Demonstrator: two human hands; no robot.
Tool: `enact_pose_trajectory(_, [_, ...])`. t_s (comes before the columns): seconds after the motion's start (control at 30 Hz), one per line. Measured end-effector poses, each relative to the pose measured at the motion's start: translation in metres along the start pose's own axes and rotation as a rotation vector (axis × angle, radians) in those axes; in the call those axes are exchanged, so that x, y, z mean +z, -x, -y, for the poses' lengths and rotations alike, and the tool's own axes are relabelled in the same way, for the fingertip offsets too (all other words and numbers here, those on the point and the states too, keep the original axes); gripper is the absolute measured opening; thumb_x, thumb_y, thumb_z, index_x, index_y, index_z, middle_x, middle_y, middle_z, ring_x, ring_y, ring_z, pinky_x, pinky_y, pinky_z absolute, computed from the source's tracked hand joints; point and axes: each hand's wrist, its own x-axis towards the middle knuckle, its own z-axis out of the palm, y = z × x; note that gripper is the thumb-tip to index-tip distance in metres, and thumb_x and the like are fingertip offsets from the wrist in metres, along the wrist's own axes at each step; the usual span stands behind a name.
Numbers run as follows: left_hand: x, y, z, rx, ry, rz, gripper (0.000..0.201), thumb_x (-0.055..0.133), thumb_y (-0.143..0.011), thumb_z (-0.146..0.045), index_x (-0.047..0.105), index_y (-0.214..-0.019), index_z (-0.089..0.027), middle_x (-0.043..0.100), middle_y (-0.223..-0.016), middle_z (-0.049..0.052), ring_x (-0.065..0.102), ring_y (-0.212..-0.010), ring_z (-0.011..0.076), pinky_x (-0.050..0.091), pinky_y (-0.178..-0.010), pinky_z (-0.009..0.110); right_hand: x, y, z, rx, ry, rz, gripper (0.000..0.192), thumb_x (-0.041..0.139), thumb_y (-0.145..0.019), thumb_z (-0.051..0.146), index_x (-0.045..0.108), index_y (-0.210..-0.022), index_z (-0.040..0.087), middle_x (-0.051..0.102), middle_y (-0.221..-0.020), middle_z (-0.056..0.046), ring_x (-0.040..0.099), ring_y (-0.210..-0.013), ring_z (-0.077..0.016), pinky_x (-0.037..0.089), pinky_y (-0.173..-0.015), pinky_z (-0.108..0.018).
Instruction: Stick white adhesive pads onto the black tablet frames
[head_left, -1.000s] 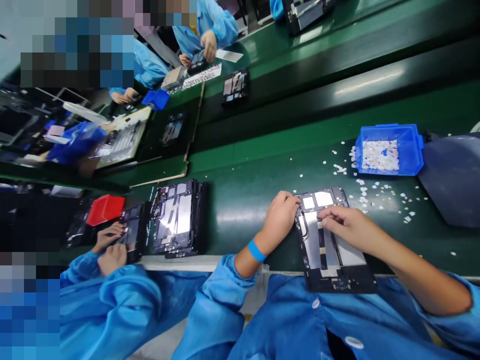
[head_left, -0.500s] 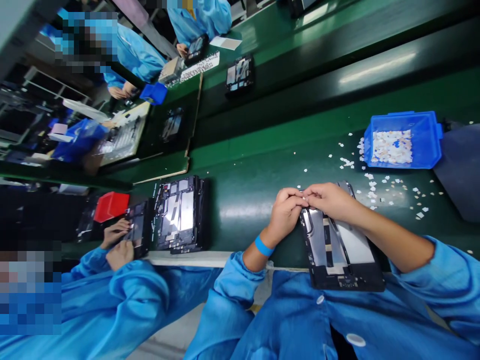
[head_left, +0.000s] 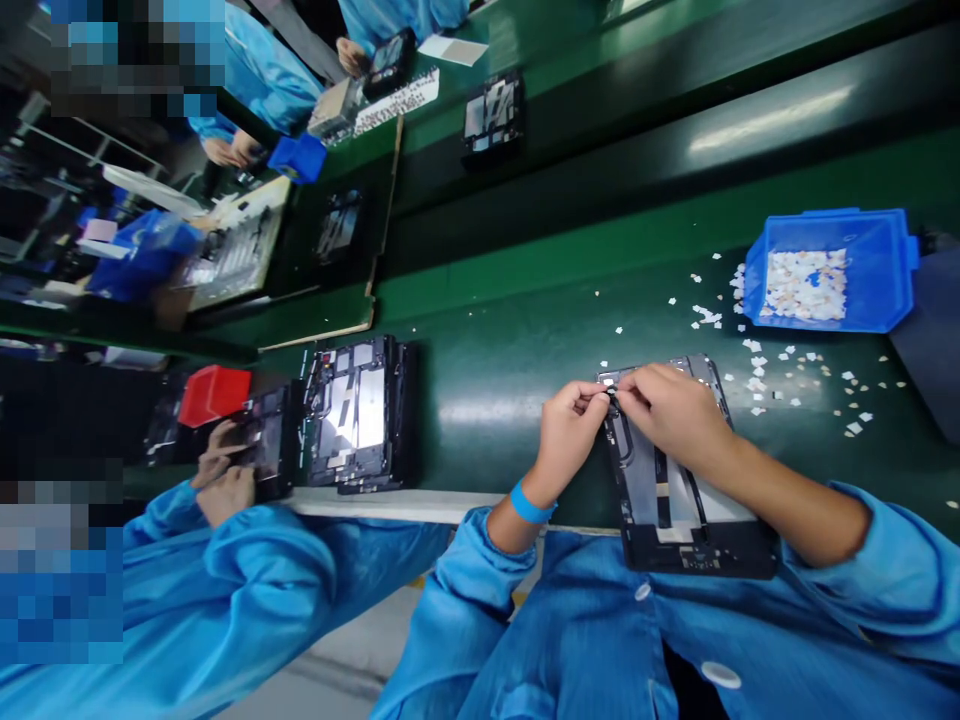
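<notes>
1. The left hand (head_left: pixel 568 432) is curling with its fingertips pinched narrow at the upper-left corner of the tablet frame (head_left: pixel 675 480); what it is pinching is too small to tell.
2. The right hand (head_left: pixel 673 412) is lying over the frame's top edge, its fingers meeting the left hand's at that same corner, closed to a narrow pinch.
3. The tablet frame is lying flat at the near edge of the green belt (head_left: pixel 487 380), its lower end reaching over the person's blue coat.
4. A blue tray (head_left: pixel 885 300) of white scraps is sitting at 2 o'clock from the frame, well apart, with loose white scraps (head_left: pixel 757 360) lying scattered between them.
5. A stack of frames (head_left: pixel 360 415) is resting at 9 o'clock from the hands, where a co-worker's hands (head_left: pixel 225 480) are working beside a red box (head_left: pixel 214 395).
</notes>
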Motion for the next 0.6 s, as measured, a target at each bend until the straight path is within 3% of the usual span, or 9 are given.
enact_pose_trajectory(0.1, [0.0,0.004,0.0,0.009,-0.02,-0.011,0.012,0.072,-0.091,-0.029,0.077,-0.096,-0.019,0.079,-0.088,0.004,0.073,-0.079,0.0158,0.056,-0.074,0.028,0.0,0.009,0.003,-0.099,0.124,-0.003,0.028,0.048,-0.106,0.029,0.073,-0.093,0.022,0.076,-0.093,-0.01,0.068,-0.09,-0.0257,0.049,-0.084,-0.037])
enact_pose_trajectory(0.37, [-0.001,0.01,0.0,0.03,-0.072,-0.039,0.011,0.072,-0.092,-0.027,0.079,-0.096,-0.019,0.08,-0.089,0.004,0.074,-0.079,0.017,0.056,-0.074,0.029,-0.003,0.015,0.007,-0.115,0.204,-0.028,0.03,0.048,-0.108,0.03,0.076,-0.099,0.023,0.079,-0.095,-0.009,0.07,-0.09,-0.0251,0.051,-0.085,-0.037])
enact_pose_trajectory(0.6, [-0.002,0.017,-0.001,0.259,-0.3,-0.049,0.008,0.073,-0.094,-0.026,0.08,-0.093,-0.022,0.079,-0.087,0.004,0.071,-0.079,0.0178,0.055,-0.076,0.031,-0.001,0.011,0.002,-0.109,0.066,-0.017,0.028,0.051,-0.105,0.029,0.078,-0.101,0.021,0.081,-0.099,-0.009,0.073,-0.091,-0.0253,0.053,-0.087,-0.037])
